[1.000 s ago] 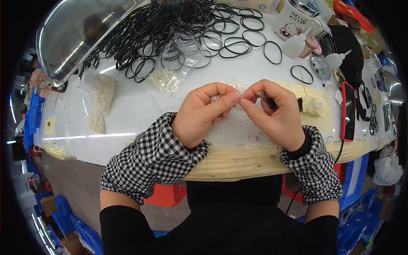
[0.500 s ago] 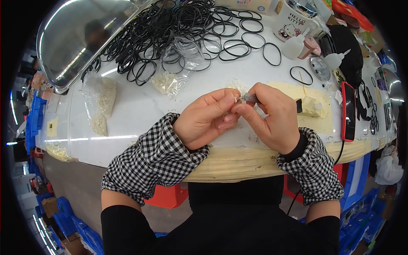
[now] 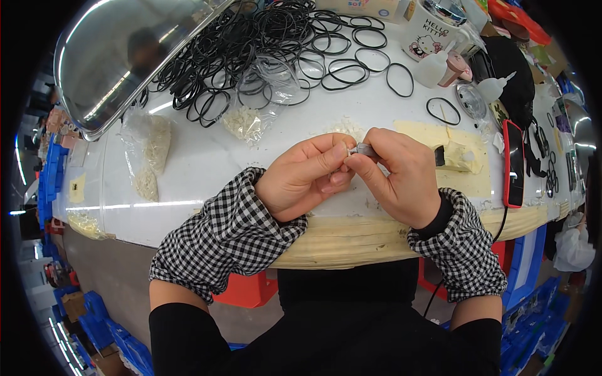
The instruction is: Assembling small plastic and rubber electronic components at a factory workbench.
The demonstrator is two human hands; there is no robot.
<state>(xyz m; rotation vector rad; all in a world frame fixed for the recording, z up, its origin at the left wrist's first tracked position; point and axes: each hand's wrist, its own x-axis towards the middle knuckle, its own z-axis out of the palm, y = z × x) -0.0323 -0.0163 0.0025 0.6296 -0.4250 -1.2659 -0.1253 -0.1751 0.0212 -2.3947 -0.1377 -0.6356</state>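
Over the table's front part, my left hand (image 3: 302, 174) pinches a tiny whitish piece (image 3: 348, 152) between thumb and fingertips. The fingertips hide most of that piece. My right hand (image 3: 406, 177) is closed on a small flat grey blade-like tool (image 3: 365, 150), whose tip meets the piece. Just beyond my fingers lies a small heap of whitish bits (image 3: 345, 127). Farther left, an opened clear bag (image 3: 251, 119) spills similar pale pieces, and another clear bag (image 3: 153, 147) holds more.
Black rubber loops (image 3: 238, 50) lie tangled across the back of the white table (image 3: 200, 169). A shiny domed cover (image 3: 125, 56) stands at the back left. At right are a yellowish taped block (image 3: 461, 158), a red-edged phone (image 3: 514, 166) with a cable, and squeeze bottles (image 3: 433, 69).
My right hand has shifted slightly left, bringing the grey tool's tip closer against the piece. My left hand stays nearly still.
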